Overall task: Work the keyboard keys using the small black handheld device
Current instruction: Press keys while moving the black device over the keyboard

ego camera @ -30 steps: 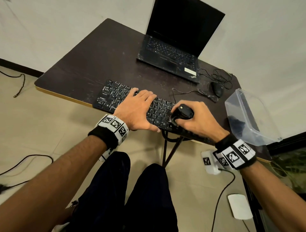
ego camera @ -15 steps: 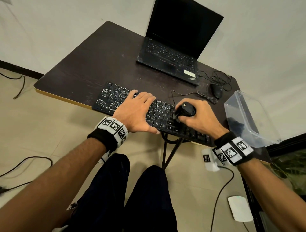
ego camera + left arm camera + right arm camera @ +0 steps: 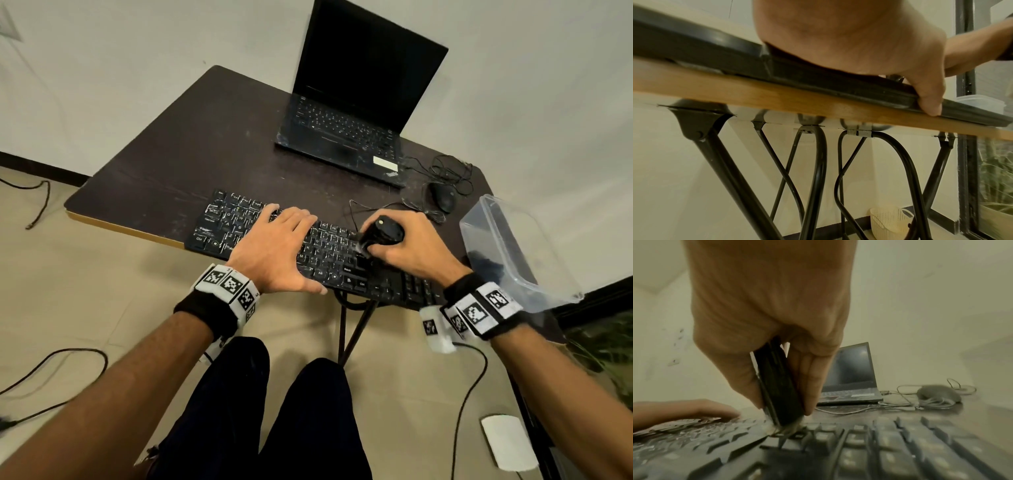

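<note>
A black keyboard (image 3: 226, 222) lies along the near edge of the dark table (image 3: 191, 154). My left hand (image 3: 277, 246) rests flat on its middle keys, fingers straight, thumb at the keyboard's front edge (image 3: 929, 104). My right hand (image 3: 407, 243) grips a small black handheld device (image 3: 380, 234) upright, its lower tip down on the keys right of centre. In the right wrist view the device (image 3: 779, 386) sits between thumb and curled fingers, its bristly tip touching the keyboard (image 3: 890, 451).
An open black laptop (image 3: 356, 113) stands at the back of the table. A black mouse (image 3: 443, 200) with a tangled cable lies to its right. A clear plastic container (image 3: 507, 246) sits at the table's right edge. Cables trail on the floor.
My right hand has carried the device away from me and slightly right across the keys. The left hand has stayed flat on the keyboard.
</note>
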The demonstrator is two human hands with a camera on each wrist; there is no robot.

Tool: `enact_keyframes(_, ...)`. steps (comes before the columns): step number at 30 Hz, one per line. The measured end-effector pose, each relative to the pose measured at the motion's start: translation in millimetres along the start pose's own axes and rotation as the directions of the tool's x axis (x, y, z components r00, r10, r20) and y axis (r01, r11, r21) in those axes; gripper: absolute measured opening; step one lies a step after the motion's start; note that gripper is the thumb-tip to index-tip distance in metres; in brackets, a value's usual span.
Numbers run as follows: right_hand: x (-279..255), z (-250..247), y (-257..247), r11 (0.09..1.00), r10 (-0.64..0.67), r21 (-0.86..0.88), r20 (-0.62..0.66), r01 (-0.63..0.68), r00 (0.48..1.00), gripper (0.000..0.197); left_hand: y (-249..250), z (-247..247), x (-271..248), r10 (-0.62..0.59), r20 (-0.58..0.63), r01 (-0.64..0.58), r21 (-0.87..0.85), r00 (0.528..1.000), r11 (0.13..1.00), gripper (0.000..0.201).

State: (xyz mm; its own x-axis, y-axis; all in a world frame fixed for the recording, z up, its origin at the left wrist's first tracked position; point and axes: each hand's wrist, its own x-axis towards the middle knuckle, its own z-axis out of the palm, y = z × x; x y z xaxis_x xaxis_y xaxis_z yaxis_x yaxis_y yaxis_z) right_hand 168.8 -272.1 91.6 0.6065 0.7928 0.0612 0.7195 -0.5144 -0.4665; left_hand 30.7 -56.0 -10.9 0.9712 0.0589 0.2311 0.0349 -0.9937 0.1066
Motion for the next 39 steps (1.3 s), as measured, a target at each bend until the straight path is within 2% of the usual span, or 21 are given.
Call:
enact_keyframes(5,0.0,2.0,3.3,0.999,-0.04,0.023,0.071,0.038,0.997,0.029,-1.1,0.0,0.3,-0.002,-0.01,0.002,-0.028,1.0,1.0,0.135)
enact_keyframes(8,8.0,-3.4,10.7,0.999,0.009,-0.034,-0.051,-0.011,0.999,0.026,0.4,-1.7,0.0,-0.001,0.003,0.001,-0.03,1.0,1.0,0.136)
enact_keyframes(9,9.0,-6.3,12.3,1.0,0.026,-0.013,-0.052,-0.027,0.998,0.027,0.5,-2.1,0.1,0.001,0.014,-0.001,-0.033,1.0,0.999,0.136)
enact_keyframes(12,5.8,-4.2,8.3,0.998,-0.026,0.058,0.064,0.022,0.998,0.03,-0.5,-3.5,1.0,-0.002,0.02,0.003,-0.052,1.0,0.999,0.135)
enact_keyframes(14,3.7,0.8,7.7,0.998,-0.04,0.041,0.052,0.038,0.998,0.029,0.7,-3.4,0.2,0.008,-0.012,-0.008,-0.058,1.0,0.998,0.135)
enact_keyframes(16,7.8,-1.1,14.2,1.0,0.015,0.009,-0.025,-0.014,1.0,0.028,0.2,-5.7,-4.6,0.015,-0.054,-0.018,-0.071,0.998,0.997,0.135)
enact_keyframes(19,7.3,-5.8,15.4,0.999,0.033,0.0,-0.035,-0.033,0.999,0.03,-9.7,-13.9,-20.0,-0.053,-0.12,0.043,-0.08,0.991,0.996,0.134)
enact_keyframes(23,-7.6,4.3,0.5,0.993,-0.073,0.095,0.095,0.063,0.993,0.033,-26.2,-17.1,-55.7,-0.232,-0.277,0.196,-0.15,0.932,0.969,0.124)
enact_keyframes(26,5.0,5.9,8.1,0.999,0.001,0.033,-0.027,0.0,1.0,0.029,-24.3,-7.8,-77.3,-0.349,-0.364,0.287,-0.214,0.863,0.934,0.11)
enact_keyframes(29,16.3,1.7,11.4,0.999,0.018,0.034,-0.05,-0.016,0.999,0.028,-19.2,1.7,-85.0,-0.385,-0.408,0.287,-0.282,0.828,0.915,0.1)
enact_keyframes(32,15.0,3.8,7.0,0.997,-0.034,0.067,0.052,0.031,0.998,0.03,-19.3,8.4,-86.4,-0.406,-0.434,0.27,-0.342,0.804,0.9,0.101)
enact_keyframes(36,27.9,-2.3,16.6,0.999,0.042,0.036,-0.041,-0.041,0.998,0.029,-20.2,13.1,-84.2,-0.407,-0.456,0.266,-0.344,0.791,0.901,0.103)
enact_keyframes(39,27.4,-0.9,18.2,0.998,-0.008,0.056,0.03,0.006,1.0,0.031,-20.7,16.3,-84.2,-0.424,-0.464,0.26,-0.376,0.778,0.889,0.105)
